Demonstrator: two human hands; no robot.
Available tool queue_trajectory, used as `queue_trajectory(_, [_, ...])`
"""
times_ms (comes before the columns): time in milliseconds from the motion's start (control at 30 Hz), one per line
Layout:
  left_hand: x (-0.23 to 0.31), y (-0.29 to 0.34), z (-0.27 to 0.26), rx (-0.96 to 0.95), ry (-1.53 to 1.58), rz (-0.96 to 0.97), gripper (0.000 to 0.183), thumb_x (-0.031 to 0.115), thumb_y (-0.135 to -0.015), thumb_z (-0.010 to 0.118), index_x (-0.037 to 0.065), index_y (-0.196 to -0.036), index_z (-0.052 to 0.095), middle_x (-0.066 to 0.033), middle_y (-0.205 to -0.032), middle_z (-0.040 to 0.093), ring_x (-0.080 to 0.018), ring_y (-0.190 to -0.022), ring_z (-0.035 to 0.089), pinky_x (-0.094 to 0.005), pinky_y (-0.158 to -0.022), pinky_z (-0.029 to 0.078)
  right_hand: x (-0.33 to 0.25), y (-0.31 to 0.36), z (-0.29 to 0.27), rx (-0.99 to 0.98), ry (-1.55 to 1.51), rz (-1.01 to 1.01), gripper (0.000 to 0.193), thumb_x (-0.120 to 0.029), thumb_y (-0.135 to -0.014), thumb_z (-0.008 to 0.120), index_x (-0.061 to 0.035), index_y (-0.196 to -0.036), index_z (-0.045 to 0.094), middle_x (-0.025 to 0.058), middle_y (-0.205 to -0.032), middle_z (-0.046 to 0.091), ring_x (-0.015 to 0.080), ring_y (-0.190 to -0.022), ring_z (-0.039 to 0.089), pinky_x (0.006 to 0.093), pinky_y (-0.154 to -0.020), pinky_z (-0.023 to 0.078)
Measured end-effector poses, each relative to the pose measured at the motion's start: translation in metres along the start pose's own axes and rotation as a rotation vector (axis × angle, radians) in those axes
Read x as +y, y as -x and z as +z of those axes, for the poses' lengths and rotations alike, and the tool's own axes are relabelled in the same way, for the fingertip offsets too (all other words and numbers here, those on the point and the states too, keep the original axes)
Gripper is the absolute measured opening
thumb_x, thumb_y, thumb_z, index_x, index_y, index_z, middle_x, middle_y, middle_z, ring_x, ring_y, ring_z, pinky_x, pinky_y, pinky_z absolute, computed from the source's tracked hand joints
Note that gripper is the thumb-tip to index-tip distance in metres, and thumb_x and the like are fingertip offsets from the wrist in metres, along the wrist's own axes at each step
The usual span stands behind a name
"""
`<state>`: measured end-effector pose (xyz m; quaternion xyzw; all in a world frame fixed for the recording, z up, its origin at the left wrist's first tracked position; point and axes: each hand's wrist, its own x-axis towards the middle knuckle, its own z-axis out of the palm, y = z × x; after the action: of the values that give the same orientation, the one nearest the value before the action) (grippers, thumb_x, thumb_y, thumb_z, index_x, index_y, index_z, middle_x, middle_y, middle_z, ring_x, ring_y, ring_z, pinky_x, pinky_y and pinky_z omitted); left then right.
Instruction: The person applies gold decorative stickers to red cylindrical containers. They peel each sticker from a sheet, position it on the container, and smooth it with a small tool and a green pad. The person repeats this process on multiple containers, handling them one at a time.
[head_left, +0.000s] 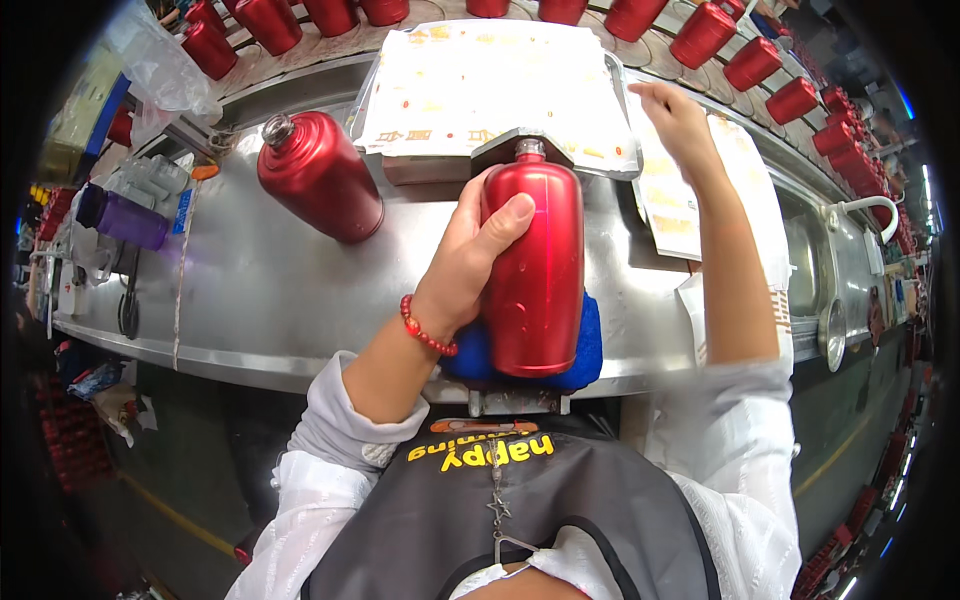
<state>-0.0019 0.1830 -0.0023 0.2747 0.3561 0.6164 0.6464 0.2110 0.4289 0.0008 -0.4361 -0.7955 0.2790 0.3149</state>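
Observation:
A glossy red glass bottle (540, 290) with a clear neck lies tilted in front of me, its base toward my body. My left hand (462, 262) is wrapped round its left side, thumb on top. A blue cloth pad (590, 345) shows beneath the bottle, and a dark angular holder (490, 157) sits behind its neck. My right hand (684, 128) reaches to the right edge of a bright white sheet (490, 85) printed with small gold and red designs. Its fingers are pinched together there; what they hold, if anything, I cannot make out.
Another red bottle (320, 178) stands on the metal table (290, 310) to the left. More printed sheets (740, 190) lie at the right. Along the back runs a conveyor carrying several red bottles (703, 35). A purple drink bottle (122, 216) and scissors (129, 305) are far left.

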Motion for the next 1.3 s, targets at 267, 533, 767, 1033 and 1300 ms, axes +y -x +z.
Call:
queue_trajectory(267, [-0.003,0.002,-0.003,-0.021,-0.032,-0.005,0.089,0.042,-0.092,0.073,-0.001,-0.152,0.024,-0.0151,-0.137,0.051,-0.0219,-0.126,0.052,-0.0375,-0.107,0.044,0.074,-0.128,0.039,-0.161,0.625,0.328,0.060,-0.050,-0.084,0.071,0.0001,-0.118,0.072,0.0239,-0.121,0.068,0.0437,-0.112,0.063,0.0452,-0.094,0.052])
queue_trajectory(533, [-0.010,0.000,-0.005,-0.016,-0.089,0.036,0.084,0.049,-0.094,0.069,0.002,-0.151,0.030,-0.0136,-0.137,0.052,-0.0207,-0.122,0.056,-0.0377,-0.103,0.048,0.046,-0.096,0.048,0.203,0.934,-0.181,0.018,-0.022,-0.092,0.063,-0.0088,-0.097,0.074,0.0089,-0.117,0.061,0.0311,-0.117,0.056,0.0467,-0.085,0.056])
queue_trajectory(767, [-0.011,0.005,-0.012,0.134,-0.295,0.266,0.062,0.041,-0.105,0.054,0.000,-0.147,0.037,-0.0108,-0.130,0.057,-0.0137,-0.117,0.055,-0.0305,-0.101,0.046,0.010,-0.080,0.005,0.273,0.599,-0.655,0.015,-0.017,-0.091,0.072,-0.0030,-0.093,0.070,0.0088,-0.115,0.066,0.0320,-0.106,0.061,0.0404,-0.092,0.051])
queue_trajectory(1033, [0.050,0.002,0.001,0.133,-0.574,0.512,0.031,0.024,-0.104,0.059,0.000,-0.122,0.064,-0.0030,-0.101,0.060,-0.0096,-0.096,0.056,-0.0258,-0.090,0.045,-0.055,-0.023,-0.041,0.147,0.425,-0.601,0.018,-0.019,-0.097,0.067,-0.0016,-0.097,0.065,0.0092,-0.119,0.066,0.0273,-0.102,0.065,0.0340,-0.086,0.052])
queue_trajectory(1300, [-0.018,0.103,0.006,-0.059,-1.462,0.484,0.118,0.061,-0.079,0.076,-0.005,-0.157,0.018,-0.0329,-0.160,0.020,-0.0457,-0.150,0.021,-0.0607,-0.120,0.013,-0.128,0.071,-0.071,-0.087,0.231,-0.680,0.019,-0.015,-0.096,0.067,0.0002,-0.089,0.059,0.0091,-0.113,0.065,0.0191,-0.086,0.063,0.0314,-0.077,0.049])
